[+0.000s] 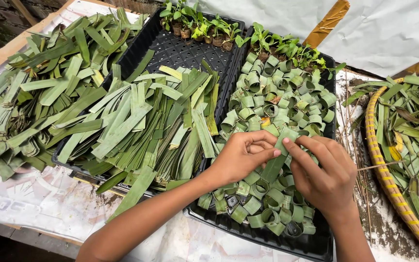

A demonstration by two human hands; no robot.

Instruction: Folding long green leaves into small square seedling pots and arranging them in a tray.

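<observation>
Where the table begins on my left, a loose heap of cut leaf strips point(40, 92) sprawls over the pale sheet point(40, 204) that covers the tabletop, some of them dark and curling at the edges. Beside it stands a black plastic tray point(180, 48) whose near half is buried under a flatter pile of long green strips point(146, 126) fanned towards me, while a row of small seedlings point(197, 24) in little pots lines its far edge. Next comes a second black tray point(311, 245), touching the first, filled with short rolled leaf rings point(277, 97) packed side by side, with more seedlings point(287, 46) along its back. Over the middle of this tray my left hand point(241, 155) has its thumb and fingertips pressed together on one end of a leaf strip point(276, 157), which I hold just above the rings. My right hand point(326, 177) meets it from the other side, its thumb and forefinger pinched on the same strip where it bends at the top, the remaining fingers curled in. Farthest right, a round woven basket point(381, 165) with a yellow rim holds uncut long leaves point(418, 131), near the tray but apart from it.
</observation>
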